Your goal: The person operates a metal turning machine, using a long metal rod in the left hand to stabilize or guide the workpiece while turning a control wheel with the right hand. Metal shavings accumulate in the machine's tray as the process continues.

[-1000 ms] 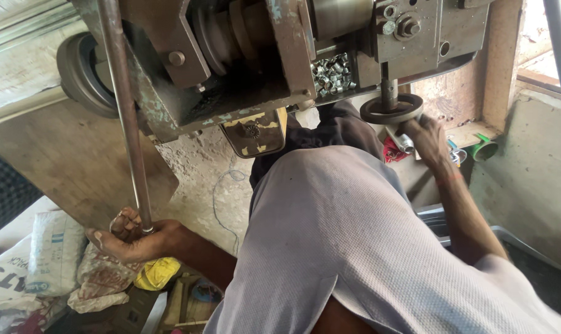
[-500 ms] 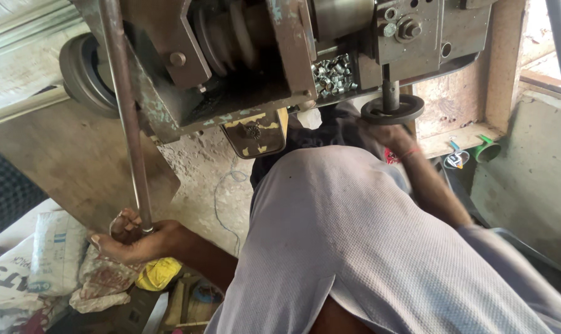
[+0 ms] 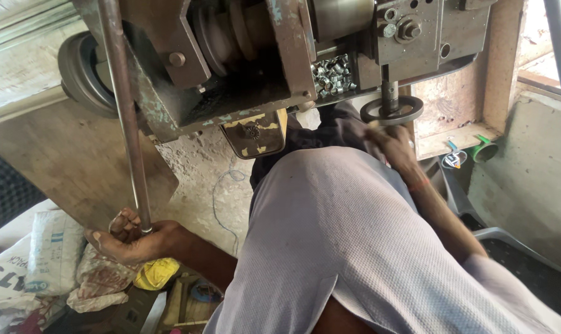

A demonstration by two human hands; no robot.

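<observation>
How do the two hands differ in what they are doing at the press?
The left hand is low at the left, closed round the bottom of the long metal lever rod. The right hand is raised under the machine, beside the small round wheel, and blurred; what it holds cannot be told. The left forearm lies level; the right slopes upward. Both are bare.

Rough concrete floor (image 3: 197,167), daylit plywood wall panel (image 3: 453,105).

Rusty matt metal rod (image 3: 127,117), greasy chipped-paint steel press (image 3: 243,68), shiny metal pieces (image 3: 333,74), rough concrete floor (image 3: 194,173).
</observation>
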